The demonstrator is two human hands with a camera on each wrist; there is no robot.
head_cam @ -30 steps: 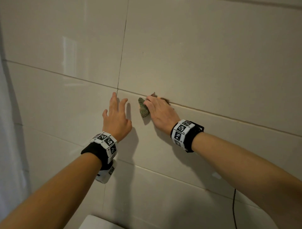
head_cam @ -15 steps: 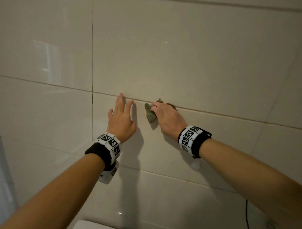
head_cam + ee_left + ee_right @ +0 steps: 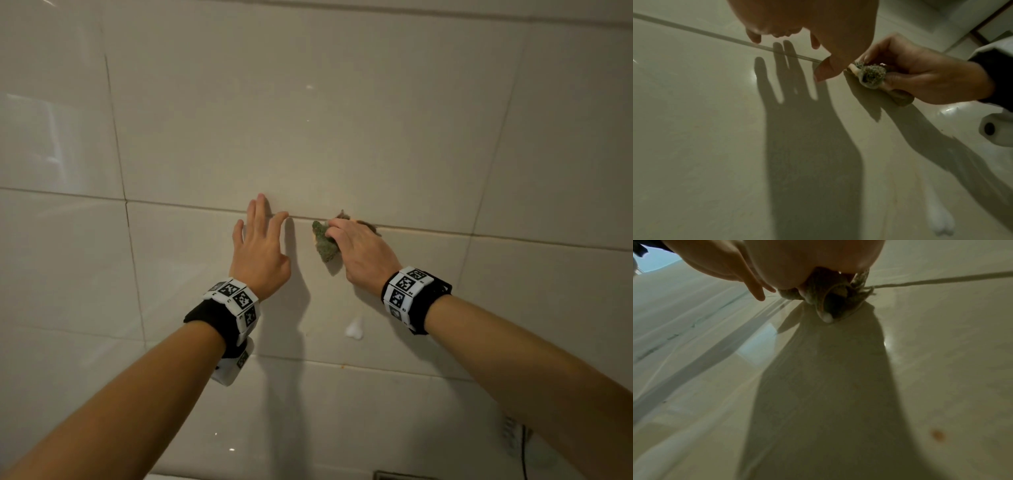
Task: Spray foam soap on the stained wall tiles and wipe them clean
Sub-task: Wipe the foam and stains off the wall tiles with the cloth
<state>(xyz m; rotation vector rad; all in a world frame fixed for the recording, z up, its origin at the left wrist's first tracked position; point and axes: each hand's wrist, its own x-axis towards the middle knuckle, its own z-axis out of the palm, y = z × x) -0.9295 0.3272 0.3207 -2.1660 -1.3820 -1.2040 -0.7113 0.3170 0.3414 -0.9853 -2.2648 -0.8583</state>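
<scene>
Glossy beige wall tiles [image 3: 342, 137] fill the head view. My right hand [image 3: 359, 253] grips a bunched green scrub cloth [image 3: 325, 241] and presses it against the wall on the horizontal grout line [image 3: 496, 236]. In the left wrist view the cloth [image 3: 872, 75] sits wadded between the right hand's [image 3: 920, 76] fingers. My left hand [image 3: 260, 250] lies flat on the tile just left of the cloth, fingers straight and spread. A blob of white foam [image 3: 354, 329] clings to the tile below my right wrist. In the right wrist view an orange-brown stain spot [image 3: 938, 435] marks the tile.
A black cable [image 3: 524, 455] hangs at the lower right beside a wall socket [image 3: 510, 428]. A white fixture edge [image 3: 164, 476] shows at the bottom. A small orange speck [image 3: 342, 366] sits on the lower grout line.
The view has swung left to right, so both hands sit more central in frame. Hands keep the same pose on the wall; the foam blob below the right wrist has come into sight.
</scene>
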